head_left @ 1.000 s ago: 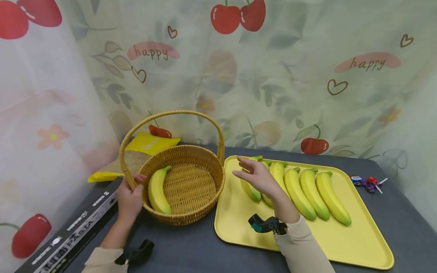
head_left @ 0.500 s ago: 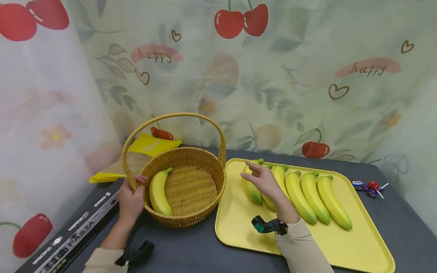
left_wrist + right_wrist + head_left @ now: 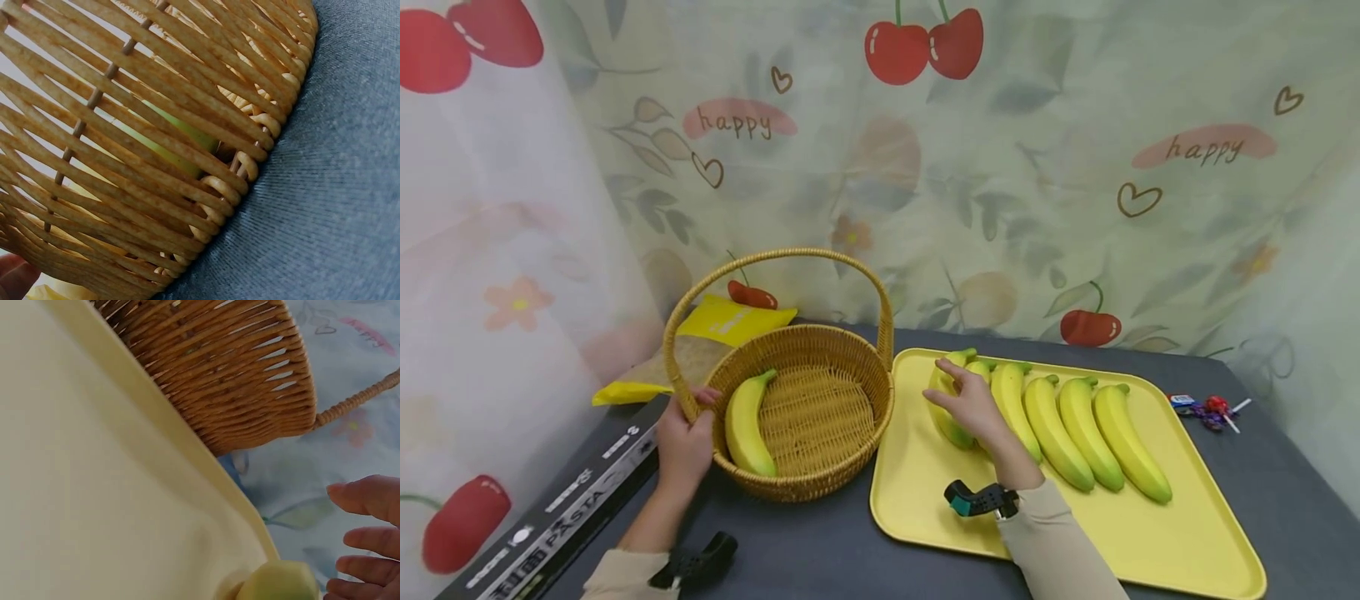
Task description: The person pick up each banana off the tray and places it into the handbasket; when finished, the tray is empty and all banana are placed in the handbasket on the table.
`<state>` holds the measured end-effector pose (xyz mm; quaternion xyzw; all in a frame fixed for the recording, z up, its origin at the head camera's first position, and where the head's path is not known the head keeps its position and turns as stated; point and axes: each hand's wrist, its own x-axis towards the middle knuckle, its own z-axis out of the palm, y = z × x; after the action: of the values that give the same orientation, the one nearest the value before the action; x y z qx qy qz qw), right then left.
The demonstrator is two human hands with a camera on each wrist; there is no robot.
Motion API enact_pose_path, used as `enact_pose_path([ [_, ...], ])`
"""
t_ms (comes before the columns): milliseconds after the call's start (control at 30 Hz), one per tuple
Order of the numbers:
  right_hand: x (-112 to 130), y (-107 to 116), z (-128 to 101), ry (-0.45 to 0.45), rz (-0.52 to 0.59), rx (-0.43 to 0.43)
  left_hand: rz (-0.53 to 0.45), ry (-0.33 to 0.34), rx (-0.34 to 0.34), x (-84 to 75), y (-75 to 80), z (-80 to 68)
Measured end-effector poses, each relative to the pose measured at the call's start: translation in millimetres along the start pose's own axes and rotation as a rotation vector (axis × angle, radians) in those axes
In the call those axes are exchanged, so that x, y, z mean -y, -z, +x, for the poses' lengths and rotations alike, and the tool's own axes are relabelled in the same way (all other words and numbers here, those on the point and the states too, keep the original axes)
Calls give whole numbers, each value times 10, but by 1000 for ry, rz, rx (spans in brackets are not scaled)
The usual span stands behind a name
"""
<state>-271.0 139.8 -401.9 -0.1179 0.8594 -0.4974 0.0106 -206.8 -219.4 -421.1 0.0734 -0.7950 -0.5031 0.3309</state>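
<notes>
A wicker basket (image 3: 808,350) with a hoop handle stands on the dark table and holds one banana (image 3: 747,425). My left hand (image 3: 688,433) grips the basket's rim at the foot of the handle, thumb over the edge. In the left wrist view the weave (image 3: 156,125) fills the frame, with the banana (image 3: 169,140) showing through it. To the right lies a yellow tray (image 3: 925,492) with several bananas in a row. My right hand (image 3: 970,404) rests with spread fingers on the leftmost banana (image 3: 943,421). The right wrist view shows the fingers (image 3: 369,500) beside the banana's tip (image 3: 278,582).
A yellow packet (image 3: 730,317) lies behind the basket. A long black pasta box (image 3: 572,508) sits along the table's left edge. Small wrapped sweets (image 3: 1210,408) lie past the tray's far right corner. A printed curtain closes off the back and left.
My right hand has come down from just above the tray's bananas onto the leftmost one. The left hand has kept its hold on the basket.
</notes>
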Motion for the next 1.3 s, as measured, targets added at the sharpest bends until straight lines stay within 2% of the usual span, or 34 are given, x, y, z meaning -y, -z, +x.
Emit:
enact_pose_path([
  [167,-42,-43,9,-19,-65,-19,5,10,9,1,8,0],
  [433,-127,-121,4,18,-169,-19,1,12,11,8,1,5],
  [733,-134,-224,-19,86,-183,-72,3,-1,8,9,4,4],
  [933,-138,-282,-24,112,-160,-95,-9,12,13,16,10,3],
  [1133,-170,-307,-26,78,-99,-111,-9,16,16,15,11,0],
  [1300,-208,-308,-20,54,-61,-90,-4,26,18,5,15,-7],
])
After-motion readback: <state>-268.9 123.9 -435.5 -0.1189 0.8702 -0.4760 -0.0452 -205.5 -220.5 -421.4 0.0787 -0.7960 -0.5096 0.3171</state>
